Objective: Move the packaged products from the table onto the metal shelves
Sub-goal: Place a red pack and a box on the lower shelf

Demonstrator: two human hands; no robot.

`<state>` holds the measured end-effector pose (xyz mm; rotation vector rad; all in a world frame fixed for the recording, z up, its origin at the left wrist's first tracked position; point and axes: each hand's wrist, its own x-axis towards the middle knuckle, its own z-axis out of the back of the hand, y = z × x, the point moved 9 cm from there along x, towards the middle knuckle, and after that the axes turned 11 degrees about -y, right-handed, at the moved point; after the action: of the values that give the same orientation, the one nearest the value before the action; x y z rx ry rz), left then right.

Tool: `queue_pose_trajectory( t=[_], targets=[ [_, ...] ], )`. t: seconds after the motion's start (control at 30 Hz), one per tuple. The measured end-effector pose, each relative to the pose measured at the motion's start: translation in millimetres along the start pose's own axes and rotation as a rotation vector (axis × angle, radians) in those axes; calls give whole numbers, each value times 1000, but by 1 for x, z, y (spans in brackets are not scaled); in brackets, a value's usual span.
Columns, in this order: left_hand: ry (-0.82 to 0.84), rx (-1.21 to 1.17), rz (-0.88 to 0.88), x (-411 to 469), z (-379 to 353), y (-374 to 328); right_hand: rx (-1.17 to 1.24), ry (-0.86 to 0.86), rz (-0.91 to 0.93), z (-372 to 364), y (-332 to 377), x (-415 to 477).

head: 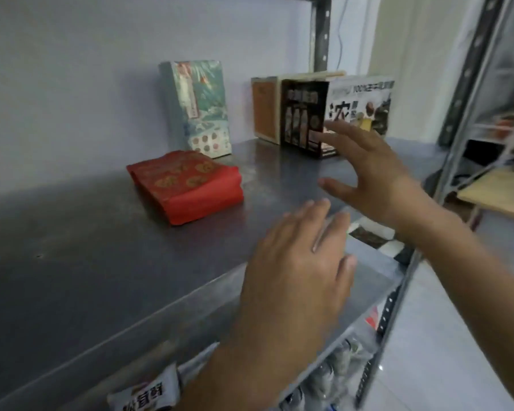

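A grey metal shelf (86, 262) fills the view. A red packet (187, 185) lies flat on it. Behind it a teal box (198, 108) stands upright against the wall. At the back right stand an orange-brown box (266, 109), a dark box (304, 117) and a white box with dark print (365, 105). My right hand (371, 176) hovers with spread fingers just in front of the dark and white boxes, holding nothing. Over the shelf's front edge my left hand (297, 277) is flat and empty.
A perforated upright post (321, 34) stands at the shelf's back corner, another (383, 318) at the front right. Packaged goods (149, 393) lie on the shelf below. A second rack (487, 120) stands to the right over a pale tiled floor.
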<state>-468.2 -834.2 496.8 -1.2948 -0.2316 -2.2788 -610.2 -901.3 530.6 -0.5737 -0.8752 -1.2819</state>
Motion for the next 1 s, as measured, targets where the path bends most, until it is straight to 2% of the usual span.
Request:
queue_pose_trajectory(
  t=[0.07, 0.13, 0.2, 0.3, 0.33, 0.4, 0.5, 0.7, 0.9, 1.0],
  targets=[
    [6, -159, -98, -31, -21, -36, -76, 3, -198, 33, -18, -65],
    [102, -241, -123, -66, -47, -62, -195, 41, -454, 65, -37, -137],
    [370, -257, -95, -106, -86, -76, -336, 200, -745, 91, -49, -218],
    [824, -205, -184, -184, -130, -103, -447, 640, -1181, 113, -36, -350],
    [921, -180, -238, -205, -133, -115, -436, 763, -1277, 117, -20, -387],
    [1084, -164, -362, -242, -133, -138, -390, 862, -1396, 123, 12, -437],
    [1121, -184, -539, -278, -121, -171, -404, 839, -1465, 135, 55, -479],
    [1080, -173, -691, -320, -88, -226, -457, 761, -1517, 166, 128, -534],
    [1106, -198, -695, -380, -40, -283, -474, 725, -1648, 215, 210, -601],
    [1091, -344, -771, -426, 1, -316, -501, 674, -1791, 252, 256, -645]
  ],
)
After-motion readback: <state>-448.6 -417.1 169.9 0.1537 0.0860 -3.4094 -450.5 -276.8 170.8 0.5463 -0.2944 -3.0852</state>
